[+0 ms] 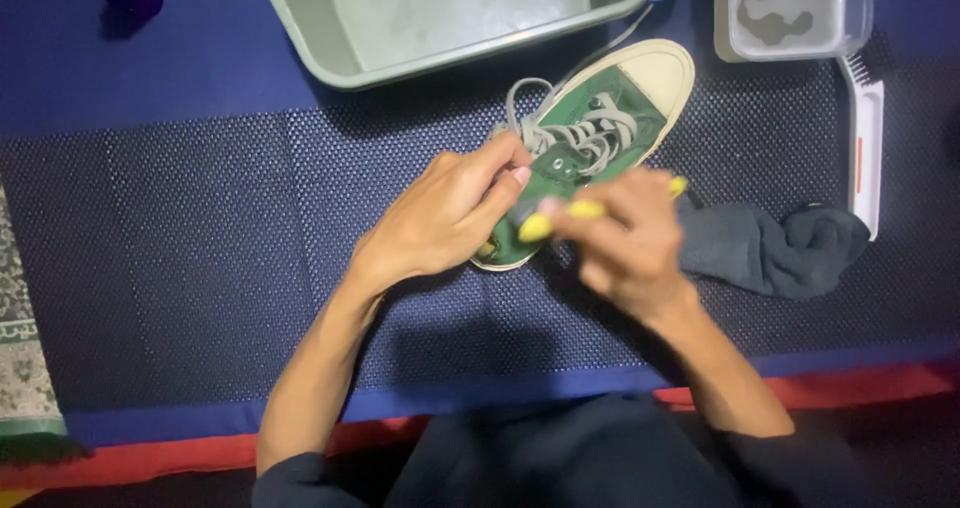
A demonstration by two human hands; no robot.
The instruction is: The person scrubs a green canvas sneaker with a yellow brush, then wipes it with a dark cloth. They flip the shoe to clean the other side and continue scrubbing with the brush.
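A green canvas sneaker [600,118] with a cream toe cap and loose grey laces lies on a dark blue textured mat [200,228], toe pointing to the upper right. My left hand [450,213] grips the sneaker's heel end and opening. My right hand [625,243], blurred, holds a small yellow brush [560,218] against the sneaker's rear part. The heel itself is hidden under both hands.
A pale green basin [320,38] stands at the top centre. A small clear tub [790,13] sits at the top right, with a white scrubbing brush [865,148] below it. A dark grey cloth [780,248] lies right of my hand.
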